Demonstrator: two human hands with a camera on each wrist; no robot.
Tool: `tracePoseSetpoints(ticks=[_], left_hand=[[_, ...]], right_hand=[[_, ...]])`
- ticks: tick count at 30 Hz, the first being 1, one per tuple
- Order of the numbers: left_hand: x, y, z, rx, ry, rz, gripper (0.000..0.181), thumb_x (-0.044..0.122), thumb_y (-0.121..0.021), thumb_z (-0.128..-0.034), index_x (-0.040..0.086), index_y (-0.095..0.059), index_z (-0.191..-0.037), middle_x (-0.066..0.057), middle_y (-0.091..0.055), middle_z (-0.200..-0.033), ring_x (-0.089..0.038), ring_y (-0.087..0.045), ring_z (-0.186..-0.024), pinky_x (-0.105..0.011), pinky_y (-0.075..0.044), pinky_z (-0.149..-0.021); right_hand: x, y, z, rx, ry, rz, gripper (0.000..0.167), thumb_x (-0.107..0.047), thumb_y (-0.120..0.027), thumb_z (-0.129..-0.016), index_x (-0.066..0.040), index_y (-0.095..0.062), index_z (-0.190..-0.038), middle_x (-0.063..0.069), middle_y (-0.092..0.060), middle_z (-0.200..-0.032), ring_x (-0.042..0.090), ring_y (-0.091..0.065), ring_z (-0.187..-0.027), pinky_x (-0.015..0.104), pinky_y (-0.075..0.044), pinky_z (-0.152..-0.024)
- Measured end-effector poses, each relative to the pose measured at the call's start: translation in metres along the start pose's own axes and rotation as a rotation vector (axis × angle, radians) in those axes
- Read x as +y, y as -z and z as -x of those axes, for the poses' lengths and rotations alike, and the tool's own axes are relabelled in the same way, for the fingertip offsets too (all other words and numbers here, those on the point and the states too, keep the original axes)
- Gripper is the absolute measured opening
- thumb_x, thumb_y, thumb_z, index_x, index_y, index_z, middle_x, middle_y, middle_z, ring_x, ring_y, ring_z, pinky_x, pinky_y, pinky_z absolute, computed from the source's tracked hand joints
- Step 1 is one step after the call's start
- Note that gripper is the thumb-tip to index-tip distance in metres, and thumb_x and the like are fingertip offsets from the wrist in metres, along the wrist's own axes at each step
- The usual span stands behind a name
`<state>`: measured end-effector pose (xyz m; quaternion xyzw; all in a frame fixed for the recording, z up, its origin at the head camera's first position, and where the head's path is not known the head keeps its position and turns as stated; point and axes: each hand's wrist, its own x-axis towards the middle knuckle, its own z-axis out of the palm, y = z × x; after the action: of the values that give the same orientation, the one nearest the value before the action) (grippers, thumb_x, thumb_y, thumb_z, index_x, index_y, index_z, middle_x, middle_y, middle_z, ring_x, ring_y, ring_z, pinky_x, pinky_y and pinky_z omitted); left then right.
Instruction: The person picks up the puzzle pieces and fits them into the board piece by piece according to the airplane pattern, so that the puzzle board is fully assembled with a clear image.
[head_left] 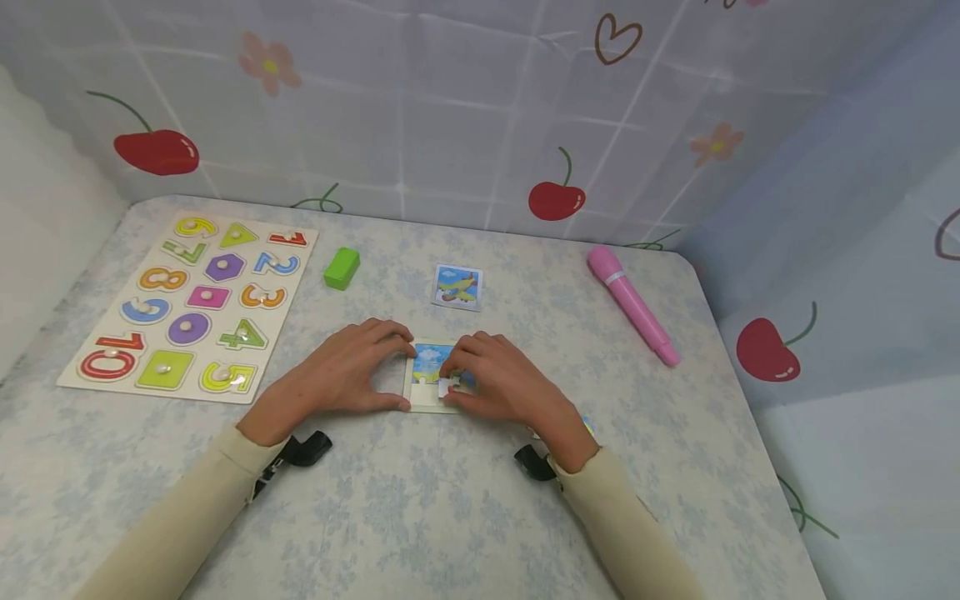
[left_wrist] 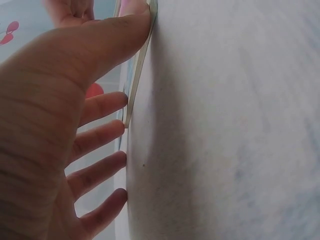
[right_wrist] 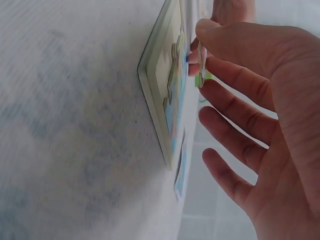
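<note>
A small puzzle tray (head_left: 425, 401) with a pale frame holds blue picture pieces (head_left: 429, 361) along its far part; its near left part shows bare. The left hand (head_left: 341, 372) rests at the tray's left edge, thumb and fingertips touching the frame and table. Between thumb and fingers the right hand (head_left: 502, 379) pinches a puzzle piece (head_left: 447, 386) over the tray. In the right wrist view, that piece (right_wrist: 202, 65) stands on edge, apart from the tray (right_wrist: 150, 85), with the other fingers of the right hand (right_wrist: 250, 95) spread.
A number-and-shape board (head_left: 247, 328) lies at the left, with a green block (head_left: 342, 268) beside it. An airplane picture card (head_left: 457, 287) lies beyond the tray. A pink microphone (head_left: 637, 310) is at the right. Something colourful (head_left: 588, 425) shows partly behind the right wrist.
</note>
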<state>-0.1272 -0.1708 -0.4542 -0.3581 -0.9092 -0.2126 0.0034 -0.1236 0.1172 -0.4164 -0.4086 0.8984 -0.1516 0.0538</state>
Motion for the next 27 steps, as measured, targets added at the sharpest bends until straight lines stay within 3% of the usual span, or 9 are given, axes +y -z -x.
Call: tracePoseSetpoints(ticks=[12,27], left_hand=[[0.0,0.002,0.0,-0.005,0.004,0.011,0.07,0.063,-0.089,-0.081,0.018,-0.071,-0.131,-0.001,-0.059,-0.143,-0.026,-0.057,-0.13,-0.05,-0.051,-0.1],[0.0,0.001,0.0,0.01,-0.014,0.012,0.07,0.062,-0.09,-0.0803,0.017,-0.072,-0.13,-0.003,-0.06,-0.143,-0.028,-0.058,-0.13,-0.052,-0.052,-0.099]], right_hand=[[-0.01,-0.015,-0.015,-0.01,0.043,0.002,0.026,-0.037,-0.084,-0.096,-0.021,-0.077,-0.116,-0.003,-0.068,-0.118,0.019,-0.063,-0.114,0.044,-0.05,-0.101],[-0.018,-0.023,-0.017,0.021,0.063,0.041,0.023,-0.037,-0.083,-0.097,-0.022,-0.077,-0.114,-0.003,-0.068,-0.12,0.021,-0.062,-0.118,0.045,-0.051,-0.102]])
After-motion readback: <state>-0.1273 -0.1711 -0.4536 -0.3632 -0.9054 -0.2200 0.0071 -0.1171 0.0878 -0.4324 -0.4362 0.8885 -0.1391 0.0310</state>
